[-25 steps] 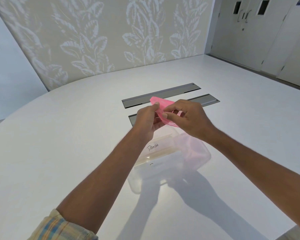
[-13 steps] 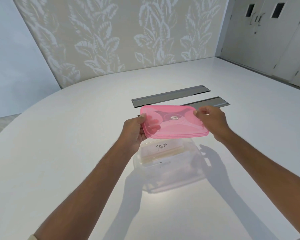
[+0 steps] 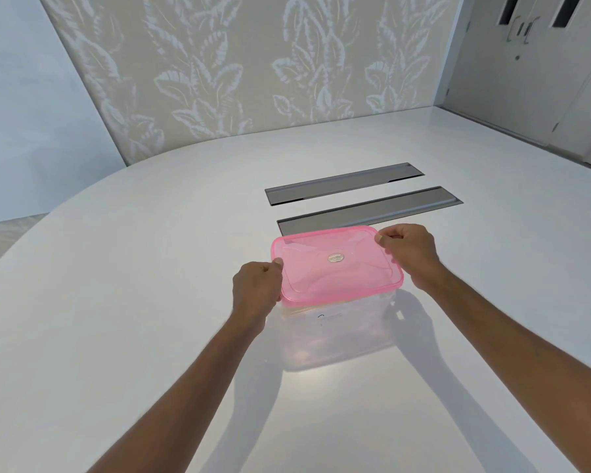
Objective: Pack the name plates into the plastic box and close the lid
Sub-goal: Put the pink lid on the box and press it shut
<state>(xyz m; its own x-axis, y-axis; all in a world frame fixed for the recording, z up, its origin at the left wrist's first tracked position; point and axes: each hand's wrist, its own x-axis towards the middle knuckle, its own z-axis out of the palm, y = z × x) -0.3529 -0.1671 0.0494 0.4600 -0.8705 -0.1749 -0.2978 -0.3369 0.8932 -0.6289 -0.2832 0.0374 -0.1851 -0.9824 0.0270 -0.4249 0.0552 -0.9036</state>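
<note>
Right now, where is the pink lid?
In the head view the pink lid lies on top of the clear plastic box at the table's middle, held between the left hand and right hand, just before the nearer grey slot.

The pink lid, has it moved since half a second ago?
Yes. The pink lid has come down onto the clear box; earlier it was held above the box, which stands before the grey table slots.

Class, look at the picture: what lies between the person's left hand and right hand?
In the head view, the pink lid spans from the left hand to the right hand, sitting atop the clear plastic box.
</note>
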